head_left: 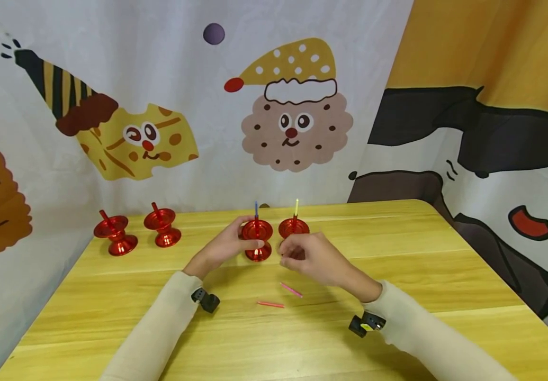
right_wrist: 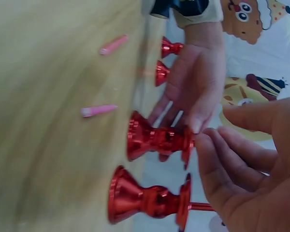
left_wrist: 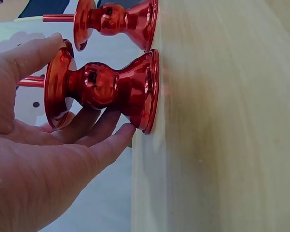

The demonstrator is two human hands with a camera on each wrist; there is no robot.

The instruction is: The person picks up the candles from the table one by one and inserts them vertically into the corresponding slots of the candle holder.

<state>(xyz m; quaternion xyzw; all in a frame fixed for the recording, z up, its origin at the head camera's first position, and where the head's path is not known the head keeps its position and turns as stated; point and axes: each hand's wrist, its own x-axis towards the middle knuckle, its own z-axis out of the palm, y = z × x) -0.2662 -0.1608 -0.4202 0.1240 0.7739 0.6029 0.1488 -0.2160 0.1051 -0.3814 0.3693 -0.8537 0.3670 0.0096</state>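
My left hand (head_left: 226, 244) grips a shiny red candle holder (head_left: 258, 253), a blue candle (head_left: 256, 208) upright in its tube. In the left wrist view the thumb lies at the upper dish of this holder (left_wrist: 100, 87), with fingers curled behind the stem; its base stands at the tabletop. Just to the right is a second red holder (head_left: 294, 226) bearing a yellow candle (head_left: 296, 207). My right hand (head_left: 320, 258) hovers in front of that one, partly covering its base. Thumb and bent fingers (right_wrist: 249, 154) are apart in the right wrist view, with nothing between them.
On the wooden table (head_left: 183, 338), a pink candle (head_left: 291, 289) and a reddish-pink candle (head_left: 271, 304) lie nearer me. Two more red holders, one at the far left (head_left: 122, 245) and another beside it (head_left: 168, 237), show no candle. A cartoon-printed curtain (head_left: 216, 132) hangs behind the table.
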